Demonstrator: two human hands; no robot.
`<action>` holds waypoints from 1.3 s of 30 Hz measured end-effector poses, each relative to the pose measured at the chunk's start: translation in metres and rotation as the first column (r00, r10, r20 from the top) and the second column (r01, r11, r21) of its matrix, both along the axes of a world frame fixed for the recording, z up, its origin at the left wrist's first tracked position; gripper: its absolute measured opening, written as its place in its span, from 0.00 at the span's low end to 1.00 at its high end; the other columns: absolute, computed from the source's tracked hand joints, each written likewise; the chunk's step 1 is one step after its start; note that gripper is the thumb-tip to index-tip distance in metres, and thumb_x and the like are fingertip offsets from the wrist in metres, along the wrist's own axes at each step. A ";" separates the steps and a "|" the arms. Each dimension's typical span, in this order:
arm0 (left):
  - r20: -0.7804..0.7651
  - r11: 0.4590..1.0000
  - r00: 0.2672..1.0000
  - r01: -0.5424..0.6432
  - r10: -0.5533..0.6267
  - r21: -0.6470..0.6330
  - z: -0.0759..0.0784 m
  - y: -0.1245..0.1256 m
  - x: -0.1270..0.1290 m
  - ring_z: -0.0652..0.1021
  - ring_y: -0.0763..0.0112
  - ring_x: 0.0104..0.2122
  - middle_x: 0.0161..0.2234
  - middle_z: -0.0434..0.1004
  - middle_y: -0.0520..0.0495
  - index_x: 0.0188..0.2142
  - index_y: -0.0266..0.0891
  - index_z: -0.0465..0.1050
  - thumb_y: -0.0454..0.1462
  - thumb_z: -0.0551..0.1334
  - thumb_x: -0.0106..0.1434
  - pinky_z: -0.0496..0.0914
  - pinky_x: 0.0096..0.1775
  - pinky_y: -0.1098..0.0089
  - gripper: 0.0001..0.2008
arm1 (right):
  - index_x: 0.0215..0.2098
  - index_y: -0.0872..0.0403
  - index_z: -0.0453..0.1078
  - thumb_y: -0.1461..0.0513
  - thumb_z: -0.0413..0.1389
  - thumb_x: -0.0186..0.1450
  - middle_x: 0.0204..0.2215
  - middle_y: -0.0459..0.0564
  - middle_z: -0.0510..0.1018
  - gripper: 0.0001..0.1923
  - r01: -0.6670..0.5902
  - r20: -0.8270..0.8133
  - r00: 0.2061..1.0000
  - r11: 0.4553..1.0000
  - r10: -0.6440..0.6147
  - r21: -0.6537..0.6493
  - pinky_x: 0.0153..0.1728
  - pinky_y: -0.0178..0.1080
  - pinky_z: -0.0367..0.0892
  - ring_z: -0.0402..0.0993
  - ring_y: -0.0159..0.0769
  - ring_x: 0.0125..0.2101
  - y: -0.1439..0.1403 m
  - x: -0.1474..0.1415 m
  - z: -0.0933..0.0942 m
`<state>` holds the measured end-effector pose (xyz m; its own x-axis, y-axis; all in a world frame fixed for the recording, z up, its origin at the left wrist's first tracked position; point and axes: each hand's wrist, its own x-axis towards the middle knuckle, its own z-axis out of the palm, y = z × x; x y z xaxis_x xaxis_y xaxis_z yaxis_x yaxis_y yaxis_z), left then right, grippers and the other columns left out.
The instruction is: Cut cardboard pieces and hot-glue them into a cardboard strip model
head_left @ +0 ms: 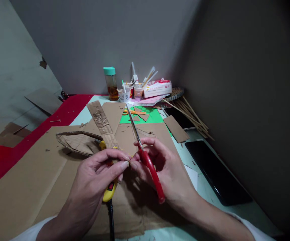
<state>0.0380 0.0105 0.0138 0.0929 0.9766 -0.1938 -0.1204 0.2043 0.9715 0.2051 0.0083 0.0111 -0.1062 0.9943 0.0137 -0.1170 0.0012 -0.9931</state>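
Note:
My left hand [101, 177] pinches the near end of a long cardboard strip [102, 124] that slants away toward the upper left. My right hand [167, 167] grips red-handled scissors [152, 172]; their blades point away over the cardboard, just right of the strip. The fingertips of both hands meet at the strip's near end. Under my left hand lies a yellow glue gun [109, 193] with a black cord running toward me.
Large cardboard sheets [29, 180] cover the table, with a curved cardboard piece [76, 142] on them. Farther back are a green mat [152, 116], orange scissors [132, 112], a teal-capped bottle [111, 83], cups of tools [131, 91] and a tissue box [158, 88]. Wooden sticks [193, 117] and a black tablet [217, 172] lie right.

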 end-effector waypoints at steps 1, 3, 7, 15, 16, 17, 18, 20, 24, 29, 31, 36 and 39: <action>-0.001 1.000 1.000 0.013 -0.013 -0.007 0.000 0.000 0.000 0.77 0.70 0.30 0.31 0.81 0.48 0.32 0.40 0.82 0.38 0.74 0.55 0.71 0.33 0.73 0.06 | 0.45 0.50 0.69 0.61 0.72 0.55 0.28 0.41 0.78 0.24 0.000 0.012 1.000 1.000 0.000 0.014 0.30 0.35 0.70 0.73 0.32 0.26 0.000 0.000 -0.001; -0.004 0.999 0.999 0.035 -0.035 -0.026 -0.001 -0.001 -0.001 0.76 0.71 0.29 0.30 0.80 0.49 0.33 0.41 0.82 0.39 0.73 0.57 0.70 0.32 0.74 0.06 | 0.45 0.50 0.68 0.63 0.72 0.54 0.28 0.41 0.78 0.24 -0.010 0.036 0.999 0.999 0.009 0.042 0.32 0.36 0.71 0.73 0.32 0.28 0.001 0.001 0.000; -0.009 0.997 0.998 0.058 -0.059 -0.053 0.000 0.000 -0.002 0.73 0.73 0.28 0.29 0.78 0.50 0.34 0.41 0.81 0.39 0.73 0.58 0.69 0.31 0.75 0.06 | 0.45 0.50 0.68 0.65 0.70 0.52 0.29 0.41 0.77 0.25 -0.030 0.079 0.997 0.998 0.026 0.047 0.33 0.36 0.70 0.72 0.31 0.27 0.003 0.005 0.005; -0.052 0.995 0.994 0.092 -0.095 -0.045 0.002 -0.003 -0.006 0.72 0.72 0.27 0.29 0.76 0.49 0.34 0.40 0.79 0.44 0.71 0.61 0.67 0.29 0.75 0.10 | 0.42 0.49 0.67 0.65 0.70 0.50 0.27 0.39 0.75 0.24 -0.097 0.077 0.992 0.995 0.099 -0.036 0.31 0.35 0.67 0.69 0.31 0.26 0.002 0.012 0.015; -0.069 0.996 0.994 0.082 -0.084 -0.038 0.002 -0.003 -0.006 0.71 0.73 0.26 0.28 0.76 0.50 0.34 0.40 0.79 0.44 0.72 0.60 0.67 0.28 0.75 0.10 | 0.41 0.50 0.67 0.66 0.71 0.50 0.27 0.39 0.74 0.24 -0.106 0.055 0.993 0.993 0.108 -0.052 0.31 0.34 0.66 0.68 0.30 0.26 0.002 0.012 0.016; -0.083 0.997 0.994 0.073 -0.075 -0.029 0.002 -0.003 -0.007 0.70 0.74 0.25 0.27 0.75 0.51 0.33 0.40 0.79 0.44 0.72 0.60 0.66 0.28 0.75 0.10 | 0.41 0.50 0.68 0.67 0.71 0.49 0.27 0.38 0.73 0.24 -0.111 0.041 0.993 0.992 0.114 -0.066 0.30 0.33 0.65 0.68 0.29 0.26 0.001 0.012 0.017; -0.097 0.997 0.993 0.070 -0.072 -0.024 0.002 -0.003 -0.007 0.69 0.74 0.25 0.26 0.74 0.51 0.33 0.40 0.79 0.44 0.72 0.60 0.65 0.27 0.76 0.10 | 0.40 0.50 0.68 0.68 0.71 0.49 0.26 0.38 0.73 0.24 -0.115 0.037 0.992 0.991 0.118 -0.075 0.30 0.32 0.65 0.67 0.28 0.26 0.001 0.013 0.017; -0.130 0.997 0.989 0.075 -0.077 -0.013 0.001 -0.003 -0.007 0.69 0.74 0.24 0.25 0.73 0.52 0.32 0.40 0.79 0.45 0.72 0.59 0.64 0.26 0.76 0.11 | 0.40 0.51 0.69 0.71 0.71 0.49 0.25 0.37 0.73 0.24 -0.126 0.043 0.991 0.989 0.130 -0.073 0.28 0.30 0.63 0.65 0.27 0.25 0.000 0.013 0.018; -0.211 0.995 0.972 0.102 -0.102 -0.009 -0.001 -0.003 -0.008 0.70 0.74 0.24 0.27 0.76 0.50 0.32 0.40 0.79 0.45 0.71 0.59 0.65 0.26 0.75 0.11 | 0.38 0.52 0.71 0.72 0.70 0.51 0.25 0.37 0.73 0.21 -0.155 0.049 0.986 0.987 0.157 -0.052 0.25 0.26 0.61 0.64 0.25 0.25 0.000 0.014 0.016; -0.142 0.995 0.985 0.094 -0.095 -0.014 -0.004 0.000 -0.007 0.69 0.76 0.21 0.22 0.72 0.52 0.30 0.39 0.78 0.44 0.72 0.58 0.64 0.24 0.76 0.11 | 0.42 0.51 0.70 0.70 0.72 0.52 0.27 0.38 0.75 0.24 -0.155 0.011 0.988 0.987 0.155 -0.050 0.29 0.28 0.66 0.69 0.26 0.26 0.001 0.019 0.015; -0.102 0.997 0.992 0.075 -0.076 -0.017 -0.004 0.002 -0.006 0.68 0.77 0.20 0.20 0.71 0.53 0.30 0.38 0.78 0.43 0.73 0.57 0.63 0.22 0.78 0.11 | 0.45 0.51 0.69 0.65 0.72 0.55 0.28 0.39 0.74 0.23 -0.117 0.057 0.992 0.993 0.117 0.002 0.30 0.30 0.67 0.69 0.28 0.27 0.001 0.023 0.016; 0.116 0.988 0.982 -0.150 0.146 0.025 0.006 0.009 -0.010 0.71 0.78 0.22 0.23 0.77 0.51 0.27 0.38 0.80 0.41 0.79 0.48 0.68 0.24 0.80 0.12 | 0.45 0.48 0.71 0.52 0.65 0.62 0.23 0.39 0.68 0.16 -0.041 0.392 0.919 0.985 -0.030 0.170 0.23 0.32 0.62 0.63 0.31 0.22 -0.006 0.030 0.019; 0.257 0.973 0.944 -0.225 0.206 0.048 0.011 0.012 -0.013 0.72 0.78 0.22 0.23 0.76 0.52 0.27 0.38 0.81 0.39 0.79 0.49 0.69 0.25 0.80 0.11 | 0.43 0.48 0.73 0.49 0.64 0.62 0.29 0.45 0.75 0.16 -0.159 0.566 0.823 0.935 -0.053 0.318 0.27 0.36 0.69 0.72 0.38 0.26 -0.011 0.030 0.017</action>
<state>0.0253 0.0229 0.0251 -0.0856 0.9895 -0.1165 -0.3932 0.0739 0.9165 0.2348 -0.0024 0.0286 -0.2533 0.9299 0.2668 0.4455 0.3569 -0.8211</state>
